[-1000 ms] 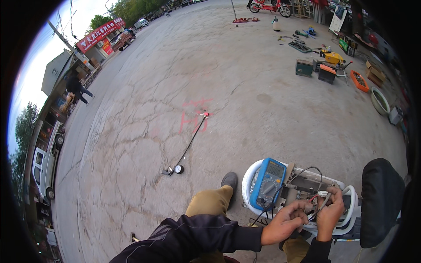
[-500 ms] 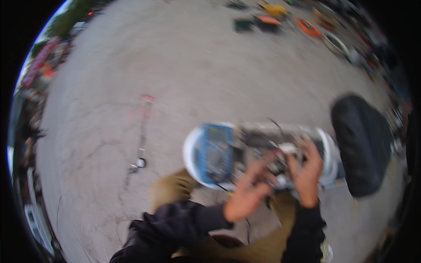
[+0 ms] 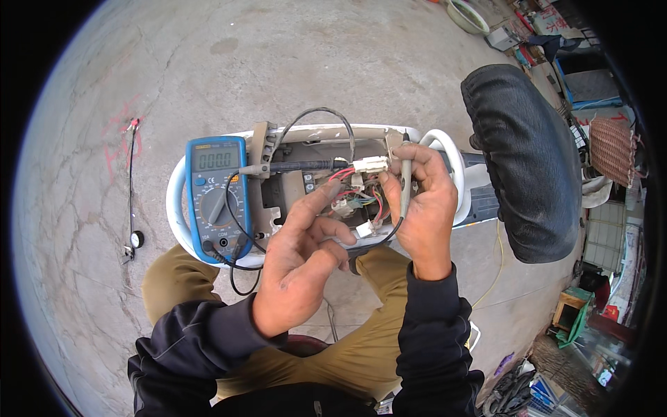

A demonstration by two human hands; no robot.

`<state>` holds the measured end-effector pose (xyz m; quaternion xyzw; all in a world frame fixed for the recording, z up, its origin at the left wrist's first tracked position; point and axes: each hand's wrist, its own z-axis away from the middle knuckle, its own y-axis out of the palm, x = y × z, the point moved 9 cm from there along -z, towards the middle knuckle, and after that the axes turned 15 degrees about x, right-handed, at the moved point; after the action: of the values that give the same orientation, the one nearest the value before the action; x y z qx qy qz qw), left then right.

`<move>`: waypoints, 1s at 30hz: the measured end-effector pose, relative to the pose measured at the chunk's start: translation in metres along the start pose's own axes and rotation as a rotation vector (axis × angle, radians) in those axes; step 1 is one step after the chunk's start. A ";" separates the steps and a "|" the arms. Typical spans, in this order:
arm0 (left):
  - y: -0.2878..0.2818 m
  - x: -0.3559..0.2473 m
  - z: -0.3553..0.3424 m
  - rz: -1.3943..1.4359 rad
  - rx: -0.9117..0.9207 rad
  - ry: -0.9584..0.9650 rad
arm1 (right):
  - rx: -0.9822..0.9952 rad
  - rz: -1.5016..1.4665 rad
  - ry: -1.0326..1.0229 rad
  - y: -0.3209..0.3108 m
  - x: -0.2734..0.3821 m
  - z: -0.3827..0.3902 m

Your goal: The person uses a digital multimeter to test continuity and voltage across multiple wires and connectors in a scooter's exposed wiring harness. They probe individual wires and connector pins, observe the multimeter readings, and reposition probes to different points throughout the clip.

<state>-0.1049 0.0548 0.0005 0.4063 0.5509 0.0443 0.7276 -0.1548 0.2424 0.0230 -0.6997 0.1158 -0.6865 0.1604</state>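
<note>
Right hand [image 3: 425, 208]: closed around a slim grey test probe [image 3: 405, 177], held nearly upright with its tip pointing up beside a white plug connector [image 3: 371, 165]. The probe's black lead [image 3: 379, 240] loops out below the palm. Left hand [image 3: 300, 267]: holding nothing, palm turned toward the camera, forefinger stretched out to the bundle of coloured wires [image 3: 356, 198], the other fingers loosely curled. Whether the fingertip touches the wires cannot be told.

Directly beyond both hands: the opened compartment [image 3: 292, 187] of a white scooter body [image 3: 445, 149], in which the wires and small white connectors lie. A second probe [image 3: 292, 167] lies across the compartment, its point at the white plug connector, just left of the right hand.

Left of the left hand: a blue digital multimeter [image 3: 217, 198] lying face up on the scooter body, display at the far end, dial in the middle, black leads plugged in at its near end.

Right of the right hand: the black scooter seat [image 3: 521, 160], tipped up.

Below the hands: black sleeves and khaki trousers [image 3: 354, 347] of the person.

Far left of the hands: a thin rod with a small wheel [image 3: 132, 201] lying on the cracked concrete ground [image 3: 278, 62].
</note>
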 end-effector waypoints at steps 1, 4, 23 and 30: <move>0.000 0.000 0.000 -0.002 -0.003 0.008 | 0.003 -0.001 -0.025 0.000 0.001 0.000; -0.001 0.003 0.003 -0.050 -0.038 -0.033 | 0.005 -0.025 -0.016 -0.001 -0.002 0.004; 0.005 0.003 0.005 0.065 -0.018 -0.046 | -0.011 -0.064 0.068 -0.005 -0.004 0.014; 0.004 0.005 0.004 0.052 -0.029 -0.058 | -0.052 -0.115 0.082 -0.006 -0.009 0.017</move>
<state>-0.0976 0.0578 -0.0010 0.4110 0.5182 0.0593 0.7477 -0.1389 0.2527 0.0174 -0.6805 0.0999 -0.7193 0.0976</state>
